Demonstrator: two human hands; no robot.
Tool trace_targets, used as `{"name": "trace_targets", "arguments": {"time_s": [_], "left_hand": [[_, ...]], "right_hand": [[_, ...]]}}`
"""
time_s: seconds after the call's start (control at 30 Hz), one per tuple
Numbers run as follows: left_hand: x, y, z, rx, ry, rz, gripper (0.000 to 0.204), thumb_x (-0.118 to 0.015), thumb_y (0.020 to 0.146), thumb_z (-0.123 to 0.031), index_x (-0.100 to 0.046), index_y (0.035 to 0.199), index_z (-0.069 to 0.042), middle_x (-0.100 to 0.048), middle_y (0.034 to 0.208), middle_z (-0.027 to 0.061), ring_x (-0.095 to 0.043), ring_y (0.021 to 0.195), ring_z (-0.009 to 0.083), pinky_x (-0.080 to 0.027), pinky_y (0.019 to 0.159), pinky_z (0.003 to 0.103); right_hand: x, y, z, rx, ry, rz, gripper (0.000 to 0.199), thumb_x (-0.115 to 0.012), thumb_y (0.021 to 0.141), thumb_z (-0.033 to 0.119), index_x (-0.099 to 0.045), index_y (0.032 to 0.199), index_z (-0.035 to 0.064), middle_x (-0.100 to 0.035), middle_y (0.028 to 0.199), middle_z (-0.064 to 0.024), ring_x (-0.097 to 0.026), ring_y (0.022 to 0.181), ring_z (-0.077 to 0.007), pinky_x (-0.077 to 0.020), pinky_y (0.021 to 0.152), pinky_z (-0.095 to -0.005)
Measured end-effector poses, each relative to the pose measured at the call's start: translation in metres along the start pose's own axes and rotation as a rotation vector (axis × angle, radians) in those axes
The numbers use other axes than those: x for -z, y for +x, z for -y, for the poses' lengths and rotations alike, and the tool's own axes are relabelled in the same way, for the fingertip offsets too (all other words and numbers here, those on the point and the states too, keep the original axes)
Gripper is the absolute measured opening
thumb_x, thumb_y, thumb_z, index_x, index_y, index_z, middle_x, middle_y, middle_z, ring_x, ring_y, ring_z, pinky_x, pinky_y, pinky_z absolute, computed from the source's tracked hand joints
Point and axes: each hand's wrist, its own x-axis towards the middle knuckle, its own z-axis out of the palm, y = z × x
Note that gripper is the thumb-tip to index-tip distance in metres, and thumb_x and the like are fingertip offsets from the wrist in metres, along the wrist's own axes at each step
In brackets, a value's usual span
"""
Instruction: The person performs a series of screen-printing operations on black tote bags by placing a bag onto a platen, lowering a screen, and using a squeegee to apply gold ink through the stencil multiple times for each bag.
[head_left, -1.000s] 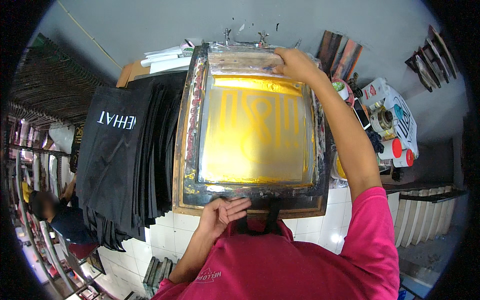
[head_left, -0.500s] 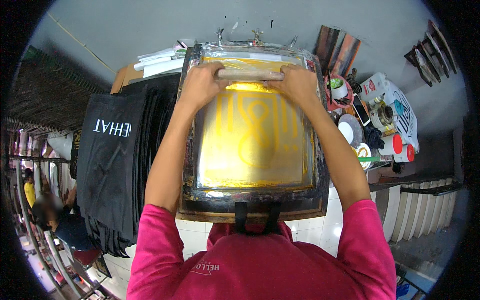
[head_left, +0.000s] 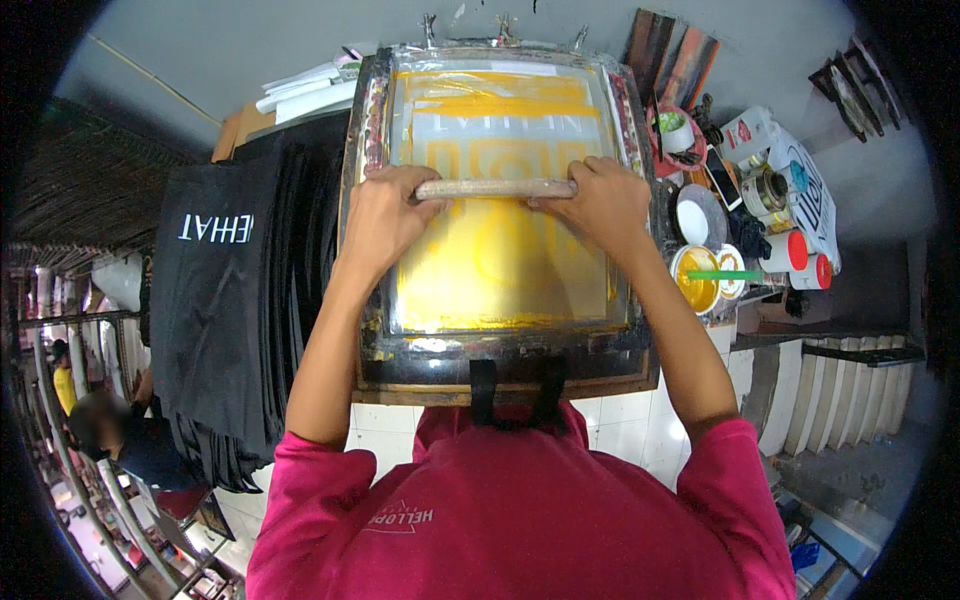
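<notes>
A squeegee with a pale, worn handle lies crosswise over the upper middle of a screen-printing frame. My left hand is closed round its left end, and my right hand grips the right end. Beneath it, the mesh carries wet yellow ink and a faint looped stencil pattern. Yellow streaks lie along the far part of the mesh. The dark, ink-stained frame rests flat on a board. Two black straps hang out at its near edge. The squeegee's blade is hidden under the handle.
Left of the frame hangs a stack of black fabric bags. At right stand a yellow ink tub with a green stick, a phone and red-lidded containers. Behind them, more squeegees lean on the wall. A person sits far left.
Both hands have drawn the squeegee toward me, from the far end of the mesh to its upper middle. More of the far mesh shows, and the yellow ink tub has come into sight.
</notes>
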Motion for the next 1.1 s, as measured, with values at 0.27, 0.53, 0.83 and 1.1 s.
{"name": "trace_targets", "arguments": {"time_s": [0.27,0.53,0.83,1.1], "left_hand": [[0.014,-0.093,-0.035,-0.008,-0.010,0.070,0.027,-0.082,0.076,-0.016,-0.075,0.098,-0.001,-0.074,0.094,0.0155,-0.069,0.088,0.0331,-0.054,0.082,0.042],[0.006,-0.157,-0.037,-0.103,-0.077,0.005,0.042,-0.086,0.070,-0.013,-0.072,0.108,-0.002,-0.073,0.105,0.0150,-0.068,0.098,0.0322,-0.053,0.090,0.042],[-0.017,-0.204,0.025,-0.239,0.284,-0.226,0.132,-0.092,0.065,-0.047,-0.010,0.162,-0.012,-0.031,0.161,0.0265,-0.031,0.150,0.0412,-0.008,0.121,0.064],[0.076,-0.128,-0.033,-0.373,0.079,-0.705,0.139,-0.092,0.065,-0.052,-0.003,0.161,-0.010,-0.024,0.163,0.0273,-0.026,0.152,0.0407,-0.008,0.125,0.057]], "right_hand": [[0.035,-0.090,0.036,-0.018,0.020,0.094,0.046,-0.083,0.063,0.051,-0.064,0.075,0.0105,-0.061,0.075,-0.0058,-0.066,0.073,-0.0270,-0.0532,0.060,-0.0413],[0.061,-0.145,0.066,-0.046,0.045,0.105,0.040,-0.085,0.061,0.032,-0.063,0.086,0.0104,-0.062,0.087,-0.0041,-0.065,0.086,-0.0267,-0.0516,0.071,-0.0422],[0.069,-0.150,0.061,-0.002,0.130,0.010,0.038,-0.083,0.057,0.023,-0.066,0.090,0.0132,-0.064,0.092,-0.0029,-0.065,0.088,-0.0265,-0.0506,0.071,-0.0404],[0.165,-0.061,0.040,0.087,0.087,-0.507,0.028,-0.075,0.059,0.012,-0.070,0.087,0.0134,-0.068,0.090,-0.0037,-0.067,0.082,-0.0264,-0.0519,0.070,-0.0395]]}}
